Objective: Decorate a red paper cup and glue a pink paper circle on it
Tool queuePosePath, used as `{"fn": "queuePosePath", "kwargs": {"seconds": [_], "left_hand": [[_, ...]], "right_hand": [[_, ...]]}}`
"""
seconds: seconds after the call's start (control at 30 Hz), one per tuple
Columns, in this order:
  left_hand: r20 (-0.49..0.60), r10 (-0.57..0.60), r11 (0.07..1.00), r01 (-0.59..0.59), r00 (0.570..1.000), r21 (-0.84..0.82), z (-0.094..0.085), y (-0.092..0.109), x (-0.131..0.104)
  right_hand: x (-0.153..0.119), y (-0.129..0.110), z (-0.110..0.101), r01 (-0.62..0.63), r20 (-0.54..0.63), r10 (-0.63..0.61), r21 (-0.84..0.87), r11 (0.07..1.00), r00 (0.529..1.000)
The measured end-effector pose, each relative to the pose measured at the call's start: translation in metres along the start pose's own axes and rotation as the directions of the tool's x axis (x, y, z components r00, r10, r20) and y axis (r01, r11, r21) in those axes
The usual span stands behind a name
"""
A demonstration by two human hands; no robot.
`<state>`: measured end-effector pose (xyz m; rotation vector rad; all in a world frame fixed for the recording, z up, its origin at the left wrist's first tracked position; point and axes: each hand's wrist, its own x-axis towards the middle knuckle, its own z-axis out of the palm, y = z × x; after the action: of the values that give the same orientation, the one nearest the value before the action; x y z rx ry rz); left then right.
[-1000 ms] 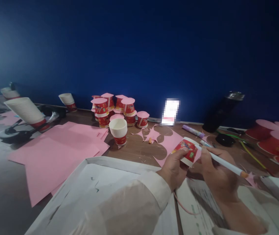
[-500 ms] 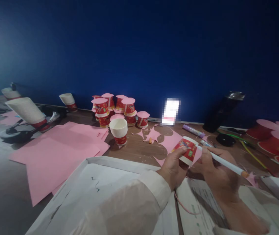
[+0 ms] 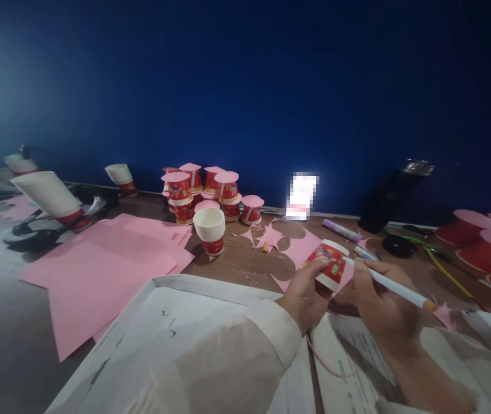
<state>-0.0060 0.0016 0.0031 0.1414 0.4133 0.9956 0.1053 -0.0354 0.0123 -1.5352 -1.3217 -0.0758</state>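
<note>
My left hand (image 3: 308, 293) is closed around a red and white paper cup (image 3: 330, 263) with a printed picture, holding it tilted on its side. In my right hand (image 3: 383, 299) is a white marker (image 3: 401, 287) with an orange end. The marker's tip end lies at or very near the cup's right side; whether they touch I cannot tell. Pink paper shows between the cup and my right fingers. Beyond my hands a cut pink sheet (image 3: 297, 253) lies on the table, and a small orange cap (image 3: 265, 247) sits left of it.
A nested cup stack (image 3: 209, 230) stands mid-table, before several red cups topped with pink discs (image 3: 228, 187). Pink sheets (image 3: 111, 259) and a longer cup stack (image 3: 49, 192) lie left. A white box lid (image 3: 176, 287) is in front; a dark bottle (image 3: 390, 198) stands right.
The view has shifted very slightly. Both hands, the cup and the marker keep nearly the same positions.
</note>
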Motion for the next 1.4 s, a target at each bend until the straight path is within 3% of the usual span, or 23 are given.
{"fn": "queuePosePath", "kwargs": {"seconds": [0.23,0.4,0.57,0.97,1.13,1.27,1.4], "left_hand": [[0.007,-0.014,1.0,0.014,1.0,-0.015,0.0009,0.0023,0.0007],[0.014,-0.014,1.0,0.014,1.0,-0.015,0.0006,0.0023,0.0005],[0.013,-0.016,1.0,0.016,1.0,-0.005,0.0011,0.0029,-0.0005],[-0.025,-0.047,0.999,0.047,0.999,-0.011,0.0046,0.0054,-0.0032],[-0.007,-0.012,1.0,0.012,1.0,-0.021,0.0043,0.0047,-0.0029],[-0.019,0.014,1.0,-0.014,1.0,-0.013,0.0007,0.0014,0.0015],[0.013,0.049,0.999,-0.05,0.999,0.012,-0.0022,-0.002,0.0038]], "right_hand": [[-0.0016,-0.0037,0.0011,-0.065,-0.004,0.065,-0.014,0.998,0.998],[-0.0011,-0.0044,0.0024,-0.03,-0.013,0.031,0.011,0.999,0.999],[-0.0033,-0.0023,0.0041,-0.097,0.026,0.096,0.042,0.994,0.995],[-0.0054,-0.0017,0.0053,-0.055,0.027,0.054,0.025,0.998,0.998],[-0.004,-0.0029,0.0043,-0.062,-0.014,0.062,-0.001,0.998,0.998],[-0.0031,-0.0045,0.0013,0.018,-0.064,-0.022,-0.07,0.997,0.998],[-0.0052,-0.0052,0.0037,0.038,-0.048,-0.039,-0.032,0.999,0.998]]}}
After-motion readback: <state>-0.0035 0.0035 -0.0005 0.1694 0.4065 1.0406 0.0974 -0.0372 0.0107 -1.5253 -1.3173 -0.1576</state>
